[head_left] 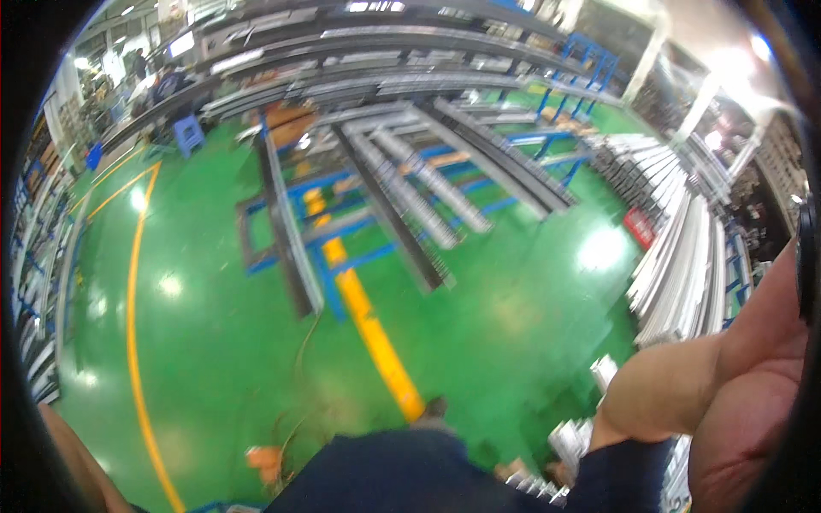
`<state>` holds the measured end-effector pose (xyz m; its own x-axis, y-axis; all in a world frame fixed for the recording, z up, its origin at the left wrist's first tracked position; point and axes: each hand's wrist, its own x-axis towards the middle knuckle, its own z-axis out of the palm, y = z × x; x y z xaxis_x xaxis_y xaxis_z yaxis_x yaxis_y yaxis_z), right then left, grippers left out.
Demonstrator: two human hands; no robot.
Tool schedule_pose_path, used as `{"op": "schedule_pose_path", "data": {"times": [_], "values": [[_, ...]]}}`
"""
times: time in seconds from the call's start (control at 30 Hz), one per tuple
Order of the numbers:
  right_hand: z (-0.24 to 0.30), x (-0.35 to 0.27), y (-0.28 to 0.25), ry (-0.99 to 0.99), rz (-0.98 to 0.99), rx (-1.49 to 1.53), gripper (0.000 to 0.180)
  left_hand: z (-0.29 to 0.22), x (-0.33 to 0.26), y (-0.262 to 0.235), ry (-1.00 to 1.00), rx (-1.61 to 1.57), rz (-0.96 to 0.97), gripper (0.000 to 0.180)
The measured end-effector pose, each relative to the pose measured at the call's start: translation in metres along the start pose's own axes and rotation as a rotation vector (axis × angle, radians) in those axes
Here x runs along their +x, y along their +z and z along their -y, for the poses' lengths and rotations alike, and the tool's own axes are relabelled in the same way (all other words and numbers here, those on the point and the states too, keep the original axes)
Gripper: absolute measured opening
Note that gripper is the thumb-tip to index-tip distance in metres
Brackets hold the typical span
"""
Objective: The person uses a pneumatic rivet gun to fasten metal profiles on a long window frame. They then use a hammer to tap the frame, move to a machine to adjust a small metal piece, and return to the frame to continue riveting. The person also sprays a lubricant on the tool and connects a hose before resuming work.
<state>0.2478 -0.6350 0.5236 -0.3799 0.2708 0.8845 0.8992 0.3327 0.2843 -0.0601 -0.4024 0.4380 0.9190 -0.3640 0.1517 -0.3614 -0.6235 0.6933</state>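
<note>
In the head view, the person's right hand [748, 419] is raised at the near right, very close to the camera. It is bent back from a wrist that comes out of a navy sleeve [620, 474]. Its fingers run out past the dark rim, so whether they are spread or pinching something cannot be told. At the near left, a strip of bare skin belongs to the left hand [81, 462] or its forearm; its fingers cannot be made out.

Nearest the right hand, a stack of long white profiles [680, 274] lies just beyond it on the right, with a red object [639, 226] at the stack's left side. Shorter pale pieces [571, 440] lie near the sleeve.

Farther off, in the middle, a blue frame [368, 255] carries several long grey and dark bars [286, 231], set apart from one another. A broad yellow stripe [372, 333] crosses the green floor [222, 342] below it. A blue stool [188, 134] stands at the far left.
</note>
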Motion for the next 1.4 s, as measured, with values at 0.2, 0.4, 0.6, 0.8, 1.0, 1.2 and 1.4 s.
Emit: {"op": "schedule_pose_path", "data": {"times": [0.2, 0.4, 0.6, 0.8, 1.0, 1.2, 1.4], "values": [[-0.071, -0.049, -0.053, 0.091, 0.026, -0.113, 0.074, 0.047, 0.087, -0.004, -0.009, -0.152, 0.029, 0.024], [-0.139, -0.094, -0.065, 0.304, 0.041, -0.049, 0.072, 0.055, 0.167, -0.048, 0.135, -0.275, 0.078, 0.027], [-0.191, -0.229, 0.009, 1.123, 0.403, 0.400, 0.055, 0.135, 0.224, -0.039, 0.329, -0.589, 0.163, 0.035], [-0.158, -0.394, 0.006, 2.097, 0.559, 0.608, 0.038, 0.197, 0.286, -0.026, 0.432, -0.696, 0.236, 0.024], [-0.141, -0.416, -0.026, 2.457, 0.636, 0.656, 0.039, 0.219, 0.348, -0.013, 0.277, -1.657, -0.968, 0.028], [-0.152, -0.469, -0.038, 2.693, 0.527, 0.706, 0.033, 0.264, 0.398, 0.042, 0.535, -1.539, -0.222, 0.028], [-0.195, -0.546, -0.067, 2.653, 0.686, 0.785, 0.029, 0.289, 0.441, 0.102, 0.500, -1.431, -0.101, 0.026]]}}
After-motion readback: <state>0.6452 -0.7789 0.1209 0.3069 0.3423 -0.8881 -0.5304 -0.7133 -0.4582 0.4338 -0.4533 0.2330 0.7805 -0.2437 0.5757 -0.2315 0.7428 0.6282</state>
